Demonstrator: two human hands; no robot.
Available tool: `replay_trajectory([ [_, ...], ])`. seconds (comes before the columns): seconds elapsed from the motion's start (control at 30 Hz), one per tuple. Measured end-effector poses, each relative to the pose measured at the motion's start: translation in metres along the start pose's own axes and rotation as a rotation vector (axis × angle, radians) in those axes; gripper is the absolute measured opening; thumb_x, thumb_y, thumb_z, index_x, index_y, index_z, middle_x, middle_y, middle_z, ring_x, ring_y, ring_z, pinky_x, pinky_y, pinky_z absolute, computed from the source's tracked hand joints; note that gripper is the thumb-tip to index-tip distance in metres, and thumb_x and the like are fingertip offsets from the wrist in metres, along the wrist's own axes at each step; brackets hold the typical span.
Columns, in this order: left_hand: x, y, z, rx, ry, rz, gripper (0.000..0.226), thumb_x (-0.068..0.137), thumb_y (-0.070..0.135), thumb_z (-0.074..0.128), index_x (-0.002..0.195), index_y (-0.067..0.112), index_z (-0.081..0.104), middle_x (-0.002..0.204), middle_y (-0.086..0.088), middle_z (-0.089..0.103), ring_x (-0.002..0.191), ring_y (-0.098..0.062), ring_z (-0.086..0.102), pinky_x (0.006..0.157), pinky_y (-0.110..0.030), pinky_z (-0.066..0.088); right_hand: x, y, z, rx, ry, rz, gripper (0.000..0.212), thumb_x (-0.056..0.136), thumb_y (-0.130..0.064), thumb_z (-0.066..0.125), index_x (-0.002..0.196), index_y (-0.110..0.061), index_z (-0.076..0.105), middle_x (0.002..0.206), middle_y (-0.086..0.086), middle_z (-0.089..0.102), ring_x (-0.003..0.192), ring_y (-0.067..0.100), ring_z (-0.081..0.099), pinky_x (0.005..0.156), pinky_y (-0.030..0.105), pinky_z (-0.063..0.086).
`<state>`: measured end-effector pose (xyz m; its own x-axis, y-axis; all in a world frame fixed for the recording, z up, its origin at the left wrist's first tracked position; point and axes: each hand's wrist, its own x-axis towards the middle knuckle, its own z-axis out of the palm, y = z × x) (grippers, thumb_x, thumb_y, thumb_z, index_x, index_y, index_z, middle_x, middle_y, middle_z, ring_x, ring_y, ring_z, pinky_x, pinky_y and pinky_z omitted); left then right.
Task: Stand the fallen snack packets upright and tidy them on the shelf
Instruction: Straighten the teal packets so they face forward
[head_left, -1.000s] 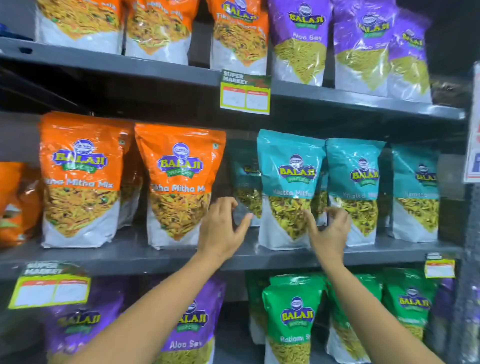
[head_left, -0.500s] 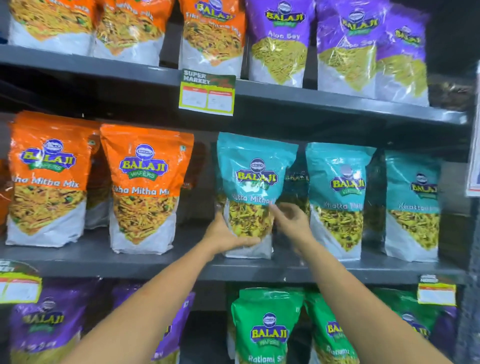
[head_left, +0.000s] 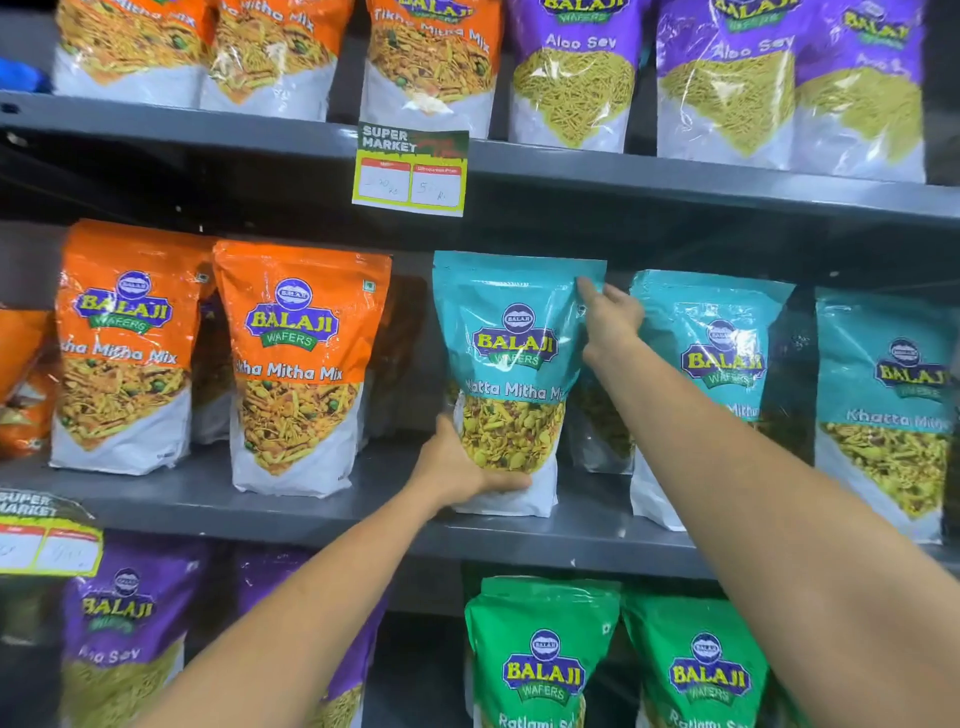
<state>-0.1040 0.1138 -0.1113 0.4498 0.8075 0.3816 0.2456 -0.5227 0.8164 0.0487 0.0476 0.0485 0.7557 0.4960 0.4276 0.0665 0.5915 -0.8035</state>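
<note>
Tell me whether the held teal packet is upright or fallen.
Upright: the teal plastic snack packet stands base-down on the grey metal shelf.

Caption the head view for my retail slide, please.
Both hands steady an upright teal packet on the middle shelf: left hand low, right hand top.

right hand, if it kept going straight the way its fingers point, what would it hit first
The right hand already pinches the top right corner of the teal Khatta Mitha packet. Continuing up and inward, it would likely meet the dark underside of the upper shelf, though depth is unclear.
</note>
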Motion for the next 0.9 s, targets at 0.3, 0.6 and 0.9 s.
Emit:
replay_trajectory([
  [0.3, 0.055, 0.045, -0.051, -0.566, 0.213, 0.125, 0.024, 0.087, 0.046, 0.057, 0.091, 0.023, 0.063, 0.106, 0.002, 0.067, 0.099, -0.013, 0.061, 0.08, -0.028, 0.052, -0.073, 0.093, -0.069, -0.349, -0.441, 0.173, 0.125, 0.039, -0.06, 0.085, 0.14, -0.008, 0.031, 0.133, 0.009, 0.056, 0.11, 0.021, 0.059, 0.101, 0.04, 0.044],
  [0.6, 0.082, 0.057, -0.065, -0.55, 0.375, 0.143, 0.008, 0.084, 0.026, 0.067, 0.081, 0.02, 0.063, 0.092, 0.001, 0.071, 0.083, -0.01, 0.067, 0.053, -0.013, 0.047, -0.081, 0.113, -0.07, -0.328, -0.446, 0.127, 0.124, 0.032, -0.045, 0.094, 0.135, -0.014, 0.034, 0.12, 0.007, 0.062, 0.107, 0.023, 0.065, 0.096, 0.047, 0.052],
  [0.9, 0.01, 0.005, 0.013, -0.444, 0.311, -0.042, 0.061, 0.096, 0.055, 0.016, 0.142, 0.022, 0.037, 0.148, -0.006, 0.041, 0.135, -0.027, 0.037, 0.107, -0.036, 0.027, -0.085, 0.129, -0.048, -0.391, -0.234, 0.117, 0.07, 0.089, -0.069, 0.018, 0.134, -0.023, 0.046, 0.144, 0.007, 0.049, 0.129, 0.023, 0.046, 0.112, 0.043, 0.032],
])
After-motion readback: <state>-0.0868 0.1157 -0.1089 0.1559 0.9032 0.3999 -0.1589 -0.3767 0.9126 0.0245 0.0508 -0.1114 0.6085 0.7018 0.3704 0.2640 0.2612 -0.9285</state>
